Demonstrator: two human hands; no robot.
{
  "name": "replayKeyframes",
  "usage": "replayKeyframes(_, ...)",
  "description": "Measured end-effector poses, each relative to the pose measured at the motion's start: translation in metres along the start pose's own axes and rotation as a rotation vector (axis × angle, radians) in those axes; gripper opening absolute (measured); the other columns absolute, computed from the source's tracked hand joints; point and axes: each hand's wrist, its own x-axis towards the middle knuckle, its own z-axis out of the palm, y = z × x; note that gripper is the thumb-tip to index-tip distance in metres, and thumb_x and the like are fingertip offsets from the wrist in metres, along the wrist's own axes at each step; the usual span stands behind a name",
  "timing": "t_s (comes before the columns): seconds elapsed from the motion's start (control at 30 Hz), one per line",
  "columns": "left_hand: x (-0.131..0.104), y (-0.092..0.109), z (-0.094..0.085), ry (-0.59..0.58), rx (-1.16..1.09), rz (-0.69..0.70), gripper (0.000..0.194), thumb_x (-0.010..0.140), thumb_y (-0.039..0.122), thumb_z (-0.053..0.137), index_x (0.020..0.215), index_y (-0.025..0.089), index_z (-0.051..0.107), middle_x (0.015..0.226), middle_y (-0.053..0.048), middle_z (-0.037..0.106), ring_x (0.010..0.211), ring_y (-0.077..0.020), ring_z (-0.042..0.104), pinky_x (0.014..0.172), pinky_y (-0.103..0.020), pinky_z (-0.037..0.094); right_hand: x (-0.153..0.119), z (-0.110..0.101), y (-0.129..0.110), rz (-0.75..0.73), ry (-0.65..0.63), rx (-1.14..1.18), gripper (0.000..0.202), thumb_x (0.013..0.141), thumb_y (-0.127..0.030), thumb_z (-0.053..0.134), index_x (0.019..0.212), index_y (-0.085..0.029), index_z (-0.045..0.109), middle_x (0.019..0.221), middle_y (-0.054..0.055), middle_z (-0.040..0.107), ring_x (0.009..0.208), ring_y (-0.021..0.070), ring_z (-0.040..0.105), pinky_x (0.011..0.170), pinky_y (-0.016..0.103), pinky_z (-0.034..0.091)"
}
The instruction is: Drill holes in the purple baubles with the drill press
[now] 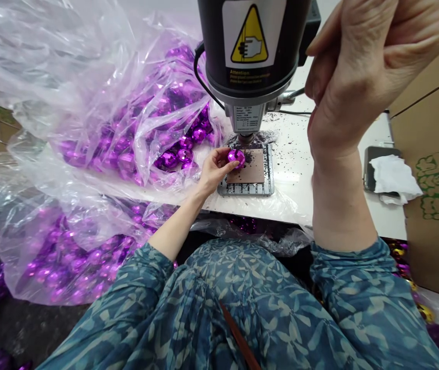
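A shiny purple faceted ball [236,159] is pinched between the thumb and fingers of my left hand [217,167]. It has a dark slot or mark at its top and is held over a brown board [253,172] on the grey slotted base [246,189]. Right above is the chuck [246,137] of a black drill press [252,82] with a yellow warning sticker. My right hand [358,77] is raised beside the press, fingers curled closed. The press lever [295,93] runs toward it; most of the grip is hidden behind the hand.
Clear plastic bags [99,67] full of purple balls [184,146] cover the left side and hang below the table edge. Dark shavings litter the white table [292,154]. At right are a white cloth [394,177] on a dark object and a cardboard box [435,205].
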Motion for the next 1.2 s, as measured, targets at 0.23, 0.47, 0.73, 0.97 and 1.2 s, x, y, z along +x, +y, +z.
replayKeyframes(0.23,-0.001,0.002,0.012,-0.009,0.052,0.070,0.072,0.069,0.050,0.112,0.124,0.023,0.073,0.126,-0.008,0.080,0.127,-0.0283,0.077,0.123,-0.048,0.060,-0.001,0.001,0.002,-0.036,0.004,0.011,0.066,0.079,-0.073,0.073,0.052,-0.015,0.054,0.046,-0.008,0.048,0.045,-0.0093,0.044,0.054,0.005,0.030)
replayKeyframes(0.47,-0.008,0.006,0.023,-0.077,0.086,0.060,0.076,0.072,0.050,0.110,0.133,0.026,0.072,0.140,-0.011,0.076,0.144,-0.0366,0.069,0.133,-0.057,0.052,-0.003,0.001,0.006,-0.041,0.037,-0.020,0.072,0.077,-0.078,0.070,0.051,-0.013,0.057,0.047,-0.006,0.048,0.046,-0.0084,0.047,0.056,0.004,0.033)
replayKeyframes(0.73,-0.009,-0.004,0.022,-0.132,0.163,0.137,0.075,0.077,0.056,0.106,0.137,0.025,0.072,0.141,-0.012,0.077,0.139,-0.0365,0.073,0.135,-0.060,0.050,-0.009,-0.001,0.008,-0.120,0.048,-0.079,0.072,0.082,-0.078,0.067,0.055,-0.012,0.058,0.048,-0.006,0.050,0.047,-0.0097,0.046,0.057,0.004,0.034)
replayKeyframes(0.97,-0.009,-0.005,0.024,-0.120,0.144,0.109,0.071,0.076,0.052,0.108,0.133,0.027,0.073,0.138,-0.011,0.078,0.139,-0.0366,0.071,0.134,-0.062,0.050,-0.040,-0.011,0.025,-0.337,0.133,-0.121,0.037,0.103,-0.046,0.065,0.088,-0.020,0.088,0.056,-0.005,0.051,0.056,-0.0100,0.053,0.066,0.002,0.043)
replayKeyframes(1.2,-0.011,-0.003,0.026,-0.113,0.080,0.090,0.070,0.075,0.047,0.108,0.132,0.027,0.073,0.136,-0.011,0.076,0.142,-0.0368,0.069,0.136,-0.061,0.048,-0.049,-0.016,0.048,-0.495,0.141,-0.110,0.027,0.107,-0.040,0.063,0.109,-0.030,0.087,0.055,-0.008,0.045,0.056,-0.0092,0.057,0.059,0.006,0.038)
